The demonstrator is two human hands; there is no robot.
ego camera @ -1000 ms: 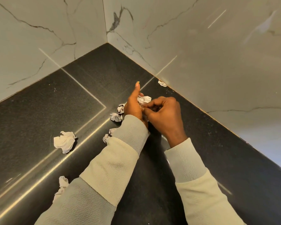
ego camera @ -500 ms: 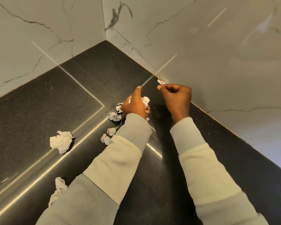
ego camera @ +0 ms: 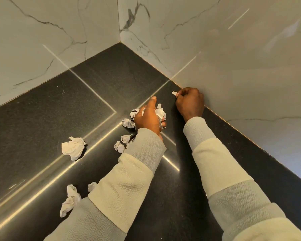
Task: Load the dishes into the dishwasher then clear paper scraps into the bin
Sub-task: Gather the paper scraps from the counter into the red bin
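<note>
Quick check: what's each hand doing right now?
Left hand: holding a bunch of crumpled paper scraps.
Right hand: pinching one small paper scrap.

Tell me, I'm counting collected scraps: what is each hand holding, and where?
The right hand pinches a small scrap by its edge; the left hand grips crumpled scraps bunched in its palm.

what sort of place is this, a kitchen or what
Probably a kitchen counter corner, though no appliances show: a dark speckled stone worktop meets glossy marble-look wall tiles on two sides, with crumpled paper scraps strewn on it.
</note>
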